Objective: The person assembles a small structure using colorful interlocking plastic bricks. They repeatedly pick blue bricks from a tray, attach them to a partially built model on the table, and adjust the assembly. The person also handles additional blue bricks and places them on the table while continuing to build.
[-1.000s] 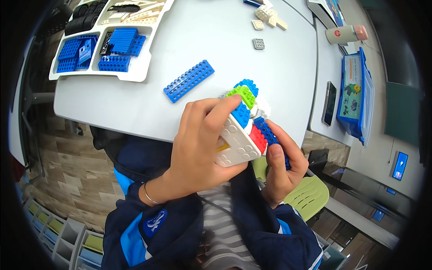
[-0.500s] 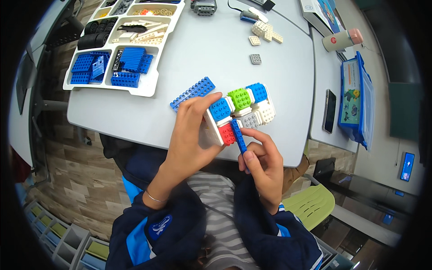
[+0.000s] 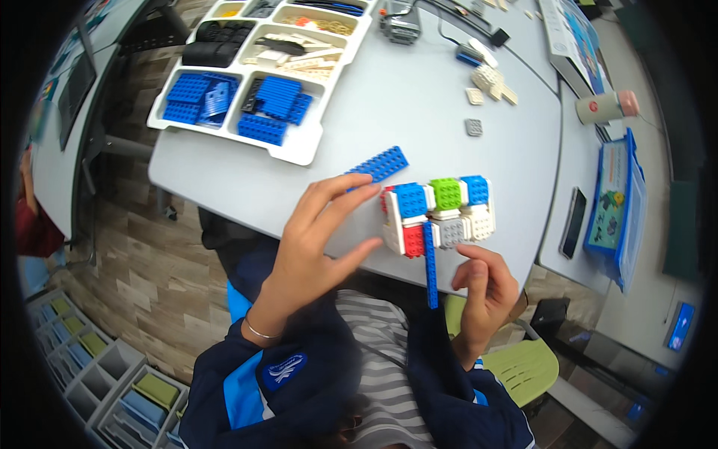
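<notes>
Block model (image 3: pixel 446 194) on the table (image 3: pixel 224 179)

A blue beam (image 3: pixel 431 273) sticks out from the model. At its left, the left hand (image 3: pixel 310 243) has fingers apart; at its lower right, the right hand (image 3: pixel 486 299) has bent fingers, tips apart, perhaps not touching.

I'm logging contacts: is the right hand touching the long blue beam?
Apart: the head view shows a gap, with background visible, between the right hand and the long blue beam.
</notes>
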{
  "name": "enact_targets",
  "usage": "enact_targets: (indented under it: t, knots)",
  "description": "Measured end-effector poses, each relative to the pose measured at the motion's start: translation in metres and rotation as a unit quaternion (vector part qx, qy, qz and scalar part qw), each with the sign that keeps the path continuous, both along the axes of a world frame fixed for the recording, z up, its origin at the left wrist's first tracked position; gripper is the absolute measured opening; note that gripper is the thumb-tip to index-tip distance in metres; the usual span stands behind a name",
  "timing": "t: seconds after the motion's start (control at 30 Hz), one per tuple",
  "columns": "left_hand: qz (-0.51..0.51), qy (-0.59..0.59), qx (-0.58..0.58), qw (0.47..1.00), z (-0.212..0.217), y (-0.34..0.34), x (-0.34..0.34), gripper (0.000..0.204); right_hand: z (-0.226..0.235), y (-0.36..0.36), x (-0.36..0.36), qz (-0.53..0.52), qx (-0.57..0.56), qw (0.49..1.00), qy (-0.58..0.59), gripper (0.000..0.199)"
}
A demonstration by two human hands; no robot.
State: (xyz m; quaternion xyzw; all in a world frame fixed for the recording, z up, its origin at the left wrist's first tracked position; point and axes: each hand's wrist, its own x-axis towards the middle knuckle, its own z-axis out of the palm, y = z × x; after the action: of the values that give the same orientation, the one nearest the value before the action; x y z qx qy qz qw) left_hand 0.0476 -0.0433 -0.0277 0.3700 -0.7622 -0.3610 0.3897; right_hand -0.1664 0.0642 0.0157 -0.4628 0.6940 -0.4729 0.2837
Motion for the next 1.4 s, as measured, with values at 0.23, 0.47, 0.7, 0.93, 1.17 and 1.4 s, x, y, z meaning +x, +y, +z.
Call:
enact_targets:
  t: [0.23, 0.47, 0.7, 0.93, 1.17, 1.4]
  knots:
    - [0.065, -0.107, -0.092, 0.988, -0.027, -0.018, -0.005, 0.044, 0.012, -0.010, 0.013, 0.151, 0.028, 0.976, 0.152, 0.051]
    - [-0.012, 0.080, -0.054, 0.995, -0.016, -0.011, -0.024, 0.052, 0.022, -0.020, 0.034, 0.151, 0.108, 0.971, 0.149, 0.062]
    - [-0.058, 0.062, -0.081, 0.993, -0.028, -0.008, -0.055, 0.059, 0.015, -0.030, 0.048, 0.076, 0.117, 0.977, -0.160, 0.067]
    - [-0.018, 0.066, -0.098, 0.993, -0.020, -0.006, -0.044, 0.055, 0.033, -0.023, 0.053, 0.046, -0.115, 0.981, -0.152, 0.075]
    - [0.440, -0.010, -0.185, 0.878, -0.016, -0.096, 0.075, 0.022, 0.030, -0.020, 0.064, 0.088, 0.012, 0.984, -0.152, 0.075]
    - [0.408, -0.102, -0.135, 0.897, -0.034, -0.121, 0.106, 0.026, 0.028, -0.058, 0.088, 0.299, 0.039, 0.953, 0.013, 0.067]
